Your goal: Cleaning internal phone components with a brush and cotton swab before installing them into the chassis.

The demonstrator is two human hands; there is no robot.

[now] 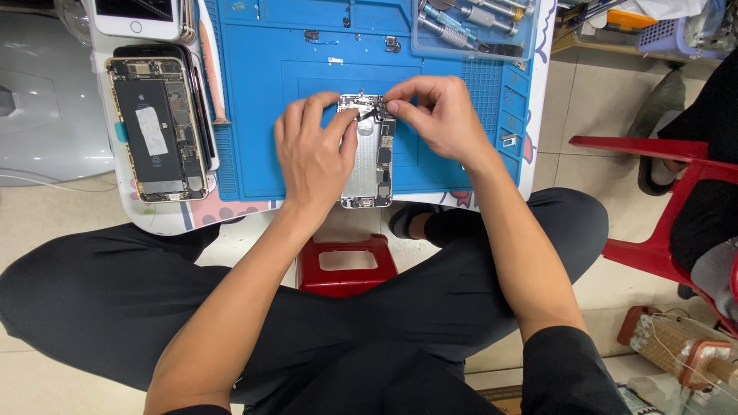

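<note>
Phone shell [367, 165], opened and gutted, lies on the blue mat [254, 100], its near end hanging just past the mat's front edge. Left hand [311, 150] presses down on the shell's left side, fingers together, index tip on the upper part. Right hand [438, 115] comes in at the shell's top right corner, thumb and index fingers pinched on a small dark part [374, 113] there; whether it is a cable or a bracket is too small to tell.

To do this step well, I'd judge: keep the left hand flat so the shell cannot slide, and move the pinched piece gently, straight along its seat, no twisting.

Long axis of the shell runs away from the person, top end toward the far side of the mat, bottom end toward the knees, open side up.

Left of the shell, off the mat, another opened phone [157, 131] lies parallel to it. Beyond the shell, at the mat's far right, a clear tray [430, 48] holds screwdrivers [461, 19].
</note>
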